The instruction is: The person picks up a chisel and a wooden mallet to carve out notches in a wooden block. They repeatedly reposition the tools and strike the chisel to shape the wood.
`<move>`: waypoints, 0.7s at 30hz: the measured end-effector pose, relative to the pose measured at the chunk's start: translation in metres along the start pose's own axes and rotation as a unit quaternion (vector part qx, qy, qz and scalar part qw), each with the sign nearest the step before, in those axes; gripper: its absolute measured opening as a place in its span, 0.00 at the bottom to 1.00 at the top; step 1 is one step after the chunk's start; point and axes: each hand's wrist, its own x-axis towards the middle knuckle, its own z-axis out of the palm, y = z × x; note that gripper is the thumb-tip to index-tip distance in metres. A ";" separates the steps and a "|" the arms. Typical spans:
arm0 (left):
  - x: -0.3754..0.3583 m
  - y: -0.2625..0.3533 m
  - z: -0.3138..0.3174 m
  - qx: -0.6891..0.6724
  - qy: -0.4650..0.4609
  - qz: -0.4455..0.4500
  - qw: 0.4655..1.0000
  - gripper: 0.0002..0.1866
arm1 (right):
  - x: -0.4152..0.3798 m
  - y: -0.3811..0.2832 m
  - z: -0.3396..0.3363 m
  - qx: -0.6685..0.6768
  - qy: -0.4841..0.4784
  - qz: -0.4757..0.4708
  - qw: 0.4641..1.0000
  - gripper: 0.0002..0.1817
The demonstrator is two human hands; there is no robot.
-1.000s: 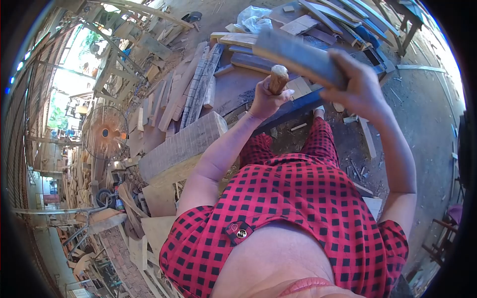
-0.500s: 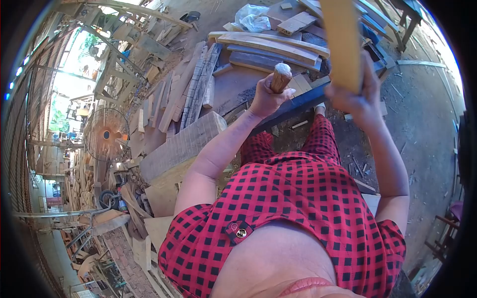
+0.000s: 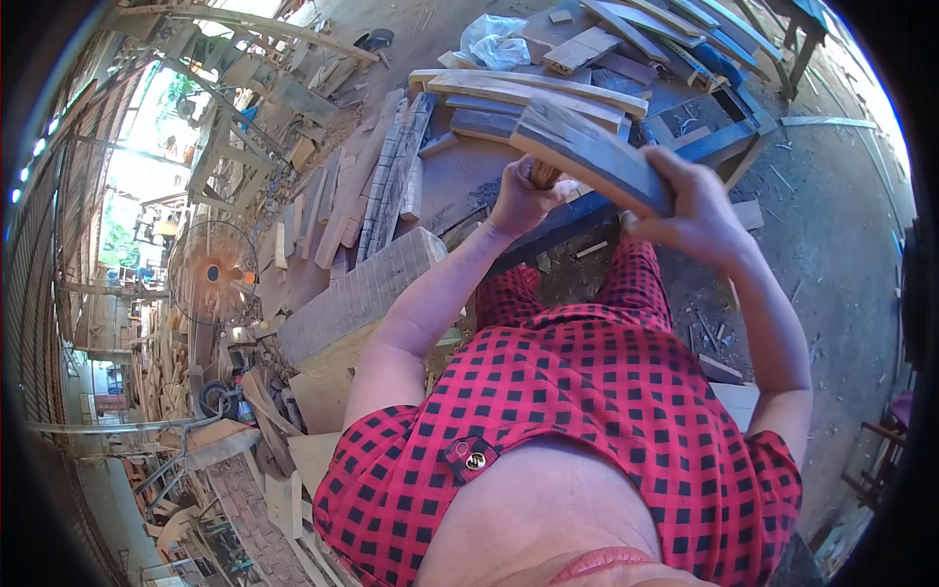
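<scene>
My left hand [image 3: 528, 203] is wrapped around a short, round wooden handle [image 3: 544, 175] that stands roughly upright. Its top is hidden under a thick, slightly curved wooden block [image 3: 592, 157], and whatever is below the fist cannot be made out. The fingers of my right hand [image 3: 696, 207] grip the near right end of this block. Its far left end lies over the handle, and the two seem to touch. Beneath both hands runs a dark beam or bench edge [image 3: 577, 217].
Curved wooden pieces [image 3: 538, 88] lie stacked on the work surface ahead, near a clear plastic bag [image 3: 494, 41]. Long planks [image 3: 367, 181] and a thick squared timber [image 3: 362, 284] are on the left. A fan [image 3: 212, 273] stands farther left. Wood scraps litter the floor.
My right hand has swung the wooden block down from a raised, upright position onto the top of the handle. My left hand has stayed nearly in place, still holding the handle.
</scene>
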 end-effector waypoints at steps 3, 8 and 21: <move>-0.005 0.013 -0.005 0.037 -0.036 -0.042 0.998 0.09 | 0.001 -0.032 -0.013 0.297 0.168 -0.053 0.939 0.35; -0.004 0.004 -0.012 -0.007 -0.040 -0.032 0.999 0.09 | 0.004 -0.009 0.020 0.239 0.170 -0.075 0.953 0.34; -0.028 -0.007 -0.077 -0.270 0.190 -0.008 0.944 0.10 | -0.005 0.059 0.104 -0.106 -0.086 0.163 0.977 0.33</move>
